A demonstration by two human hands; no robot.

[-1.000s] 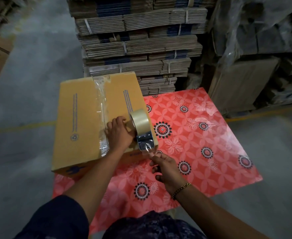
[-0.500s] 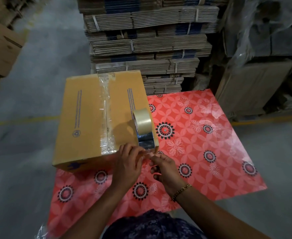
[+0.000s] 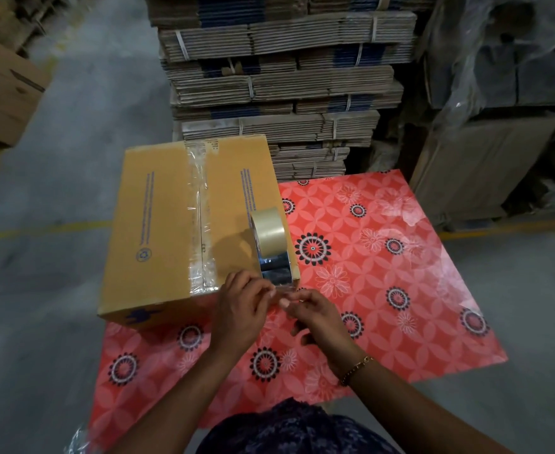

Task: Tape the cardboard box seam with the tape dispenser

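A closed tan cardboard box (image 3: 158,224) lies on a red flowered mat (image 3: 384,290), with clear tape running along its centre seam (image 3: 199,217). The tape dispenser (image 3: 271,247), carrying a beige roll, stands on the box's near right corner. My left hand (image 3: 241,309) and my right hand (image 3: 315,314) meet just below the dispenser's metal front, off the box's near edge. Both pinch the clear loose end of tape (image 3: 284,291) between their fingertips. A gold bracelet circles my right wrist.
Tall stacks of strapped flat cardboard (image 3: 286,77) rise right behind the box. Plastic-wrapped bundles and a leaning board (image 3: 485,165) stand at the right. Another box (image 3: 4,93) lies at the far left on the concrete floor, which has a yellow line.
My left hand left the top of the box beside the dispenser and came down to meet my right hand at the tape end. The dispenser stayed put on the box corner.
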